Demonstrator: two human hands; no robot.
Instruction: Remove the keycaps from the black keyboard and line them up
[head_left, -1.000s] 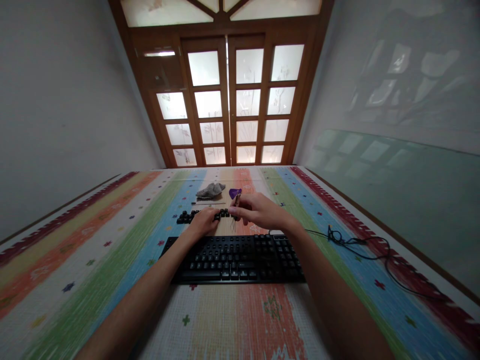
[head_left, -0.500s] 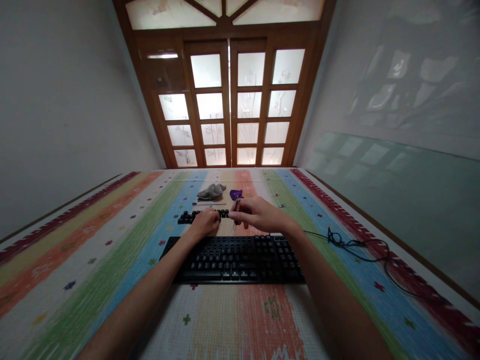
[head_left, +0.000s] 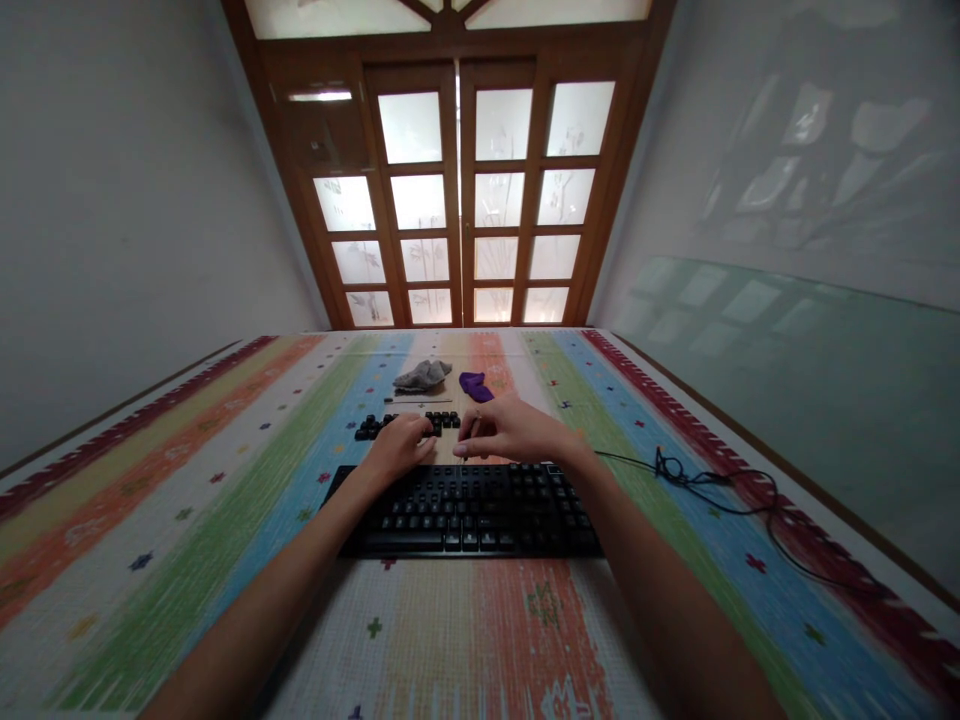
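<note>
My right hand (head_left: 506, 430) is closed in a pinch above the back edge of the black keyboard (head_left: 457, 510). A wire keycap puller (head_left: 463, 457) is in it; the fingers hide most of its handle, and thin wires point down at the keys. My left hand (head_left: 399, 445) rests at the keyboard's back left edge, thumb and forefinger apart, with nothing visible between them. Right behind it, loose black keycaps (head_left: 369, 428) stand in a row on the cloth, partly covered by the hand.
Behind the keycaps lie a thin dark-tipped stick (head_left: 416, 401), a grey cloth (head_left: 422, 377) and a purple cloth (head_left: 475, 386). The keyboard's black cable (head_left: 686, 478) coils off to the right. A striped tablecloth (head_left: 225, 520) covers the table between two walls.
My left hand has drawn slightly back and left, its fingers opening from a tighter curl. My right hand has tipped and lowered the puller toward the keyboard.
</note>
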